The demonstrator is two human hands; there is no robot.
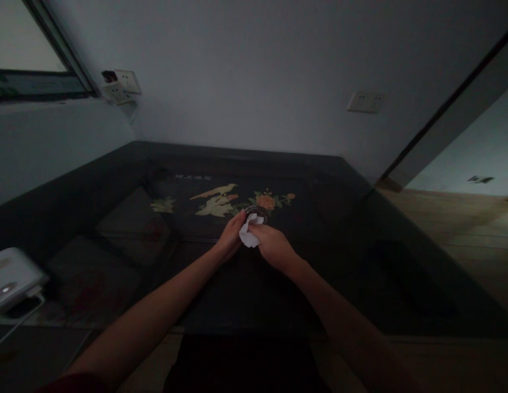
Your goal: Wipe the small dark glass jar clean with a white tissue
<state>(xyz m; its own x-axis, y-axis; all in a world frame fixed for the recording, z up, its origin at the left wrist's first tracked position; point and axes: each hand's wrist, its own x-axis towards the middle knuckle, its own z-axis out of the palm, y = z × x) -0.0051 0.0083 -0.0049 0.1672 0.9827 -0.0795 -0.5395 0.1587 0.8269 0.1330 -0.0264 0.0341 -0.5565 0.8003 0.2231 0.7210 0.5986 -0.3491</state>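
Note:
In the middle of the head view, my left hand [232, 233] is closed on the near left side of a small round dark dish [260, 210] with a shiny rim. My right hand [277, 246] grips a crumpled white tissue [249, 238], pressed against the dish's near side and opening. Hands and tissue hide much of the dish, so its exact kind is unclear. Both hands are over a dark glossy table [245, 284], just in front of a printed bird [216, 203] and an orange flower [265, 202] on its top.
A white box-shaped device [15, 278] with a cable stands at the left edge. Wall sockets [366, 102] sit above the table at the back right, and more sockets [121, 87] at the back left. Wooden floor [474, 226] shows on the right. The room is dim.

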